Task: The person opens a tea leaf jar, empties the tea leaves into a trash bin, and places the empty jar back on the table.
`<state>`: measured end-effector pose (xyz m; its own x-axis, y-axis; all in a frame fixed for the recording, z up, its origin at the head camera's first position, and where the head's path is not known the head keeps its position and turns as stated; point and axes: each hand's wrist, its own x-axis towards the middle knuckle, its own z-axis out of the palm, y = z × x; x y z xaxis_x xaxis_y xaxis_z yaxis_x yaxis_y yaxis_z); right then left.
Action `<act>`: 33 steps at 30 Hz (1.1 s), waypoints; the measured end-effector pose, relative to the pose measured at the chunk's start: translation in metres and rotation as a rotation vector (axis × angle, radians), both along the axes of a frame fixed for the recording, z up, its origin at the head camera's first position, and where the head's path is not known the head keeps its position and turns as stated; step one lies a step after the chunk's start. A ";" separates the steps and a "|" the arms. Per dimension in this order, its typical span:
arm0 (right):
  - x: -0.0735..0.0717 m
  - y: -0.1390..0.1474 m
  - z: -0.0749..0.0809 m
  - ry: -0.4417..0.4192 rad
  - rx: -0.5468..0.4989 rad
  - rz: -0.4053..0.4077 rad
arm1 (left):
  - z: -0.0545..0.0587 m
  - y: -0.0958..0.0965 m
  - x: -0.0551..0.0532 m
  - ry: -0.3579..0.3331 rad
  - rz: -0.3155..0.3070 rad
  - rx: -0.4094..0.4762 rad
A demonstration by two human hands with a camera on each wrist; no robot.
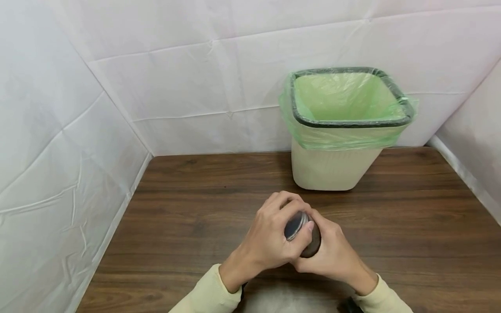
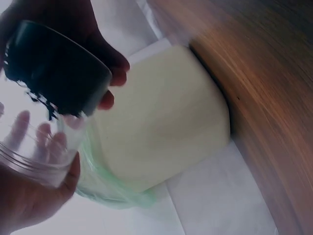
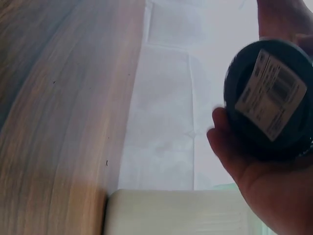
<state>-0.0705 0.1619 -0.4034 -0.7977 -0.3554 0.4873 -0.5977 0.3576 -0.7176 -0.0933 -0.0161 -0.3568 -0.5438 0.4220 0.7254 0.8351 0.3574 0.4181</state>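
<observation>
A small jar with a dark lower part and a clear, ridged upper part is held between both hands over the front of the table. My left hand grips its top, fingers over the far side and thumb across the near side. Around the dark body curls my right hand. In the left wrist view, clear ridges show at the left hand's end, with the dark body in the right hand. The right wrist view shows the jar's base with a white barcode label.
A cream bin stands at the back right of the wooden table, lined with a green bag under a dark rim. White cloth walls close off the back and sides. A blurred pale shape lies between the forearms.
</observation>
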 end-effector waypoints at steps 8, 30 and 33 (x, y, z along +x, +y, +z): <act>-0.001 -0.007 -0.001 0.121 0.117 -0.164 | -0.004 0.001 0.000 -0.057 0.117 0.025; -0.005 -0.005 0.000 0.154 0.094 -0.104 | 0.007 -0.013 0.004 -0.107 0.023 -0.100; -0.005 -0.003 0.000 0.142 0.088 -0.094 | 0.007 -0.013 0.003 -0.073 0.016 -0.084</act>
<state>-0.0751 0.1587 -0.4031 -0.7549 -0.3283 0.5677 -0.6516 0.4742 -0.5922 -0.0901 -0.0295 -0.3494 -0.6009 0.4710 0.6458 0.7976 0.4067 0.4455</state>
